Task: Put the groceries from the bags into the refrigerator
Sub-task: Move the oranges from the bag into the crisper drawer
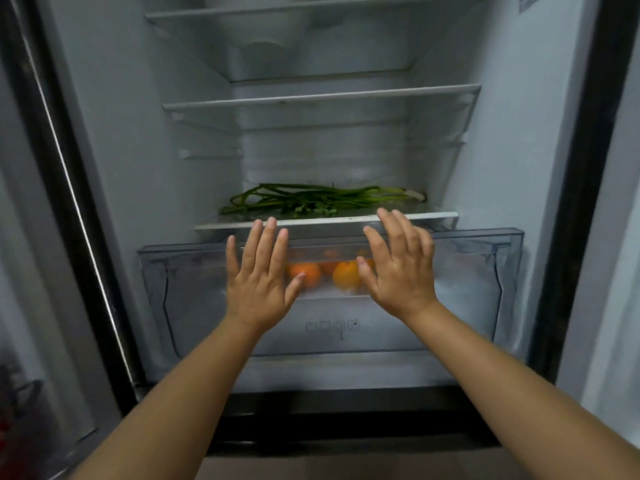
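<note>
Head view: green onions (322,199) are laid along the lowest shelf's (433,216) front edge, oranges (346,275) inside the clear drawer (485,271) beneath. Left hand (258,278) and right hand (401,268) are held flat against the drawer front, fingers spread, nothing gripped.

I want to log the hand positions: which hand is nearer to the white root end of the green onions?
Right. The right hand has its fingertips just below the shelf edge, near the green onions root end at the right. The left hand is below their leafy left part.
</note>
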The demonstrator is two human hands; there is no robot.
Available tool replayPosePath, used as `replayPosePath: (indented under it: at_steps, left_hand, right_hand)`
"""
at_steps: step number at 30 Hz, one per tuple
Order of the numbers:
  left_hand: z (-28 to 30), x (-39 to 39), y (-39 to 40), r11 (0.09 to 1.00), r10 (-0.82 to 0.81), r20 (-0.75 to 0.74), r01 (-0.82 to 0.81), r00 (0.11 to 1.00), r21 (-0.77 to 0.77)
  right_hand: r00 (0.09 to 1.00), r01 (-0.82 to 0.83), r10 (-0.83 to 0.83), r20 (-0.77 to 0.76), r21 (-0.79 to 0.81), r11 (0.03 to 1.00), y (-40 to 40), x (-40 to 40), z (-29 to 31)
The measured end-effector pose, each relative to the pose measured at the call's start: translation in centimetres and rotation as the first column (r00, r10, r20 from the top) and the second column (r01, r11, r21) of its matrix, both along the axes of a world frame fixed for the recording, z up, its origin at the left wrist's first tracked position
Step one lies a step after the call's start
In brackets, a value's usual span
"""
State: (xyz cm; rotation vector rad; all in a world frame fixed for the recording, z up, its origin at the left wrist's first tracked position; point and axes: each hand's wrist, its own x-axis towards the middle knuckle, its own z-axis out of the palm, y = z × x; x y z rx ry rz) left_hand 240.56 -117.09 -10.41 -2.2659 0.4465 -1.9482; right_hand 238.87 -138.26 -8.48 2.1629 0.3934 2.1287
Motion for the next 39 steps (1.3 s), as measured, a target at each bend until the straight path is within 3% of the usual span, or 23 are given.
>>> replayPosePath:
  at_steps: [11,17,23,26,29,33,35,39]
  left_hand:
    - [-0.7,10.7,-1.2,0.999,-0.042,-0.086,0.040,0.995,-0.025]
    - [-2.0,13.9,-1.9,0.996,-0.021,0.000,0.021,1.000,-0.091]
    - [-1.8,12.5,-1.4,0.998,0.053,-0.126,-0.058,0.991,-0.036]
    - [-1.4,8.6,-0.2,0.988,0.142,-0.194,-0.151,0.971,-0.031]
    - [-1.4,1.4,1.7,0.977,0.182,-0.271,-0.205,0.945,-0.058]
    - [-3.1,-10.1,6.7,0.965,0.206,-0.254,-0.239,0.945,-0.106]
    - [-4.1,-16.4,7.9,0.981,0.138,-0.243,-0.166,0.960,-0.099]
    - [-4.2,-27.5,8.5,0.996,0.088,-0.237,-0.088,0.968,0.010]
  right_hand:
    - [0.986,0.125,-0.126,-0.112,-0.014,0.992,-0.5,10.7,-1.7]
    - [0.977,0.188,-0.187,-0.106,-0.003,0.982,-0.6,13.7,-2.9]
    - [0.909,0.206,-0.181,-0.375,0.029,0.978,0.1,12.0,-2.7]
    - [0.821,0.184,-0.113,-0.560,0.072,0.980,0.7,9.6,-1.8]
    - [0.676,0.084,0.014,-0.737,0.095,0.992,1.3,5.2,-1.3]
    - [0.632,-0.040,0.143,-0.761,0.152,0.988,3.2,-2.2,-2.8]
    - [0.594,-0.137,0.244,-0.767,0.203,0.970,5.3,-6.2,-3.3]
    - [0.535,-0.424,0.548,-0.643,0.357,0.832,11.0,-14.1,-3.7]
